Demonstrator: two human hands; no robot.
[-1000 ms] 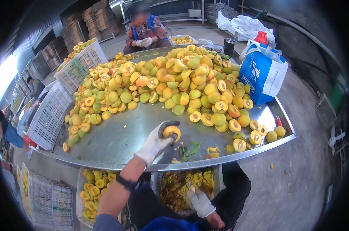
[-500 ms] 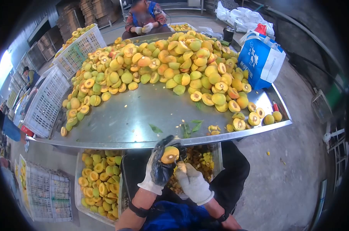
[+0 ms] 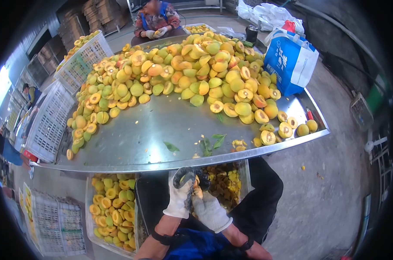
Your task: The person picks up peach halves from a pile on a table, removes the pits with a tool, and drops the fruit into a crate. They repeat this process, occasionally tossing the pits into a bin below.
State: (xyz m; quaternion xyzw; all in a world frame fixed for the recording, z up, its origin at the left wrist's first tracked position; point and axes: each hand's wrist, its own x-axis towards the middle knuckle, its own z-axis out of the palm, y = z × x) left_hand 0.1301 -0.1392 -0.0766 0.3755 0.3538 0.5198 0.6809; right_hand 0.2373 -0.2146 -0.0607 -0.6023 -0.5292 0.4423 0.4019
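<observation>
My left hand (image 3: 181, 193), in a white glove with black-covered fingers, is closed round a peach half above the bin between my knees. The fingers hide most of that fruit. My right hand (image 3: 210, 211), in a white glove, is closed close against the left one, gripping a small tool with a tan handle (image 3: 198, 190); its tip is hidden. Just beyond my hands is the front rim of a metal table (image 3: 170, 164). Halved peaches (image 3: 162, 73), many with their stones showing, are heaped across its back and right side.
A crate of pitted halves (image 3: 114, 212) stands at lower left, beside a bin of brown and yellow scraps (image 3: 224, 184). White crates (image 3: 51, 121) line the left. A blue bag (image 3: 287, 65) and red-handled tool (image 3: 309, 113) are at right. Another person (image 3: 157, 19) sits opposite.
My left hand has turned, so the peach half's cut face with the stone no longer shows. My right hand has shifted slightly left, closer to it. The view has tilted slightly.
</observation>
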